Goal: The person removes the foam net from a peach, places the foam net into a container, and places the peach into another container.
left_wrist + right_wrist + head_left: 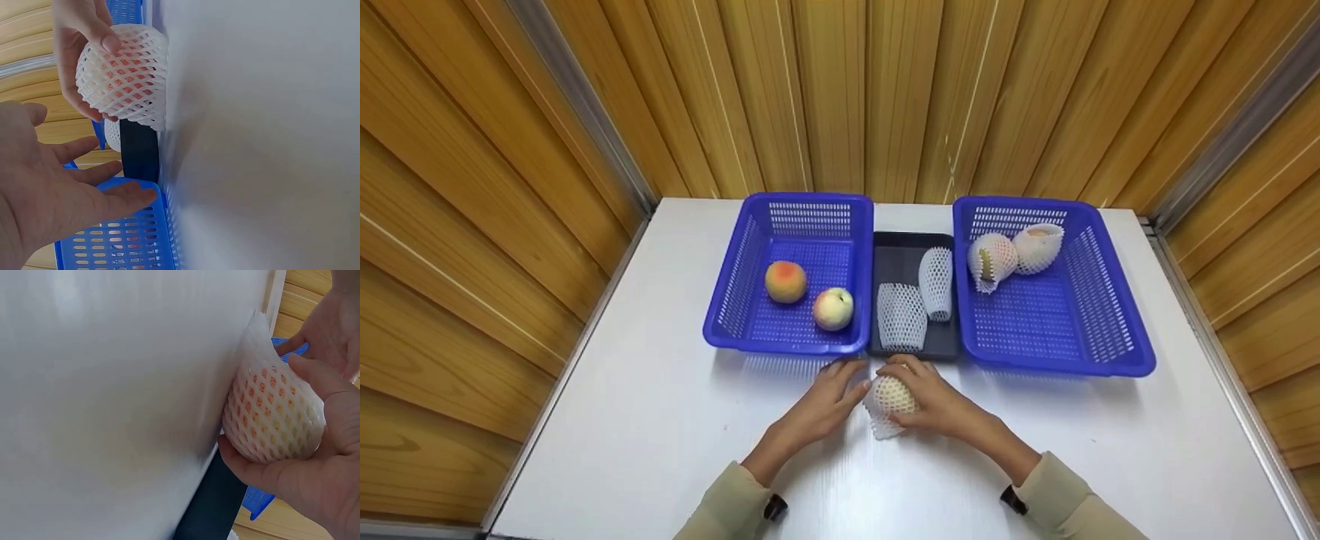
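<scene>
A peach in a white foam net point(894, 396) rests on the white table in front of the black tray. My right hand point(928, 395) grips it, with thumb and fingers curled round its sides in the right wrist view. Red and yellow skin shows through the mesh of the netted peach point(269, 410), and loose net sticks out past the fruit. My left hand point(826, 403) is just left of it, apart from the net; its fingers are spread and hold nothing in the left wrist view.
A blue basket point(787, 347) at left holds two bare peaches point(786, 282). The black tray point(896, 251) between the baskets holds two white foam nets point(902, 316). In the right blue basket point(1057, 366) lie two netted fruits point(1039, 248). Wood-patterned walls point(900, 97) enclose the table.
</scene>
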`<state>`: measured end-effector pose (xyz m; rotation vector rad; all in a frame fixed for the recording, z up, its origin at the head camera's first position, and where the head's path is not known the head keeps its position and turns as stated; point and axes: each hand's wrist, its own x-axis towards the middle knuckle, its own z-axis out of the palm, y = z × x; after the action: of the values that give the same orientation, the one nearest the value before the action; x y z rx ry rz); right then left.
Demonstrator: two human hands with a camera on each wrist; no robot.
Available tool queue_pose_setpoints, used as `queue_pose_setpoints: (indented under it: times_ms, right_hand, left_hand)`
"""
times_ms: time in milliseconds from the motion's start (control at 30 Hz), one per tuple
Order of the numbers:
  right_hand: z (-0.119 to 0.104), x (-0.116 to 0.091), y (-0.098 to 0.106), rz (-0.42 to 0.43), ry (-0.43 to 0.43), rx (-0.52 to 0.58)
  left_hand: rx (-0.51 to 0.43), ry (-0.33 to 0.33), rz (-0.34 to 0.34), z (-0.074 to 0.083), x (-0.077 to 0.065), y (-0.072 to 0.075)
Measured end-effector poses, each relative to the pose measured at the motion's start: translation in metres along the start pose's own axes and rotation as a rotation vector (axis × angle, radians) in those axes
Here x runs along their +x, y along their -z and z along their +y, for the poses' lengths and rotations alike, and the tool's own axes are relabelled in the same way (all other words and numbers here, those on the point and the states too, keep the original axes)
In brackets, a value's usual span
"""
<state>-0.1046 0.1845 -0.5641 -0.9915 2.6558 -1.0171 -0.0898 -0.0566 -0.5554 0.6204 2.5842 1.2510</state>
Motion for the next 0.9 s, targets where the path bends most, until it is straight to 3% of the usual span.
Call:
queue_pose_setpoints:
  times_ms: [100, 233, 367, 567, 700, 900]
  right_hand:
    - [-0.002, 0.001, 0.003, 0.034, 0.008, 0.014]
    - [-0.007, 0.003, 0.014, 0.109, 0.013, 0.044]
    - [-0.011, 0.006, 0.027, 0.21, 0.022, 0.097]
    - [-0.017, 0.01, 0.051, 0.355, -0.002, 0.205]
    - [-0.024, 0.013, 0.066, 0.436, -0.041, 0.284]
    - [-0.051, 0.016, 0.086, 0.521, -0.064, 0.363]
  left_hand:
    - [-0.038, 0.0, -0.033, 0.003, -0.003, 0.001]
    - [-0.105, -0.054, -0.067, 0.008, -0.004, 0.005]
    - [-0.18, -0.119, -0.046, 0.013, -0.005, 0.012]
    - [-0.424, -0.157, 0.062, 0.025, -0.001, 0.025]
    - [-0.588, -0.222, 0.175, 0.033, 0.003, 0.031]
    - [-0.683, -0.369, 0.395, 0.042, 0.013, 0.038]
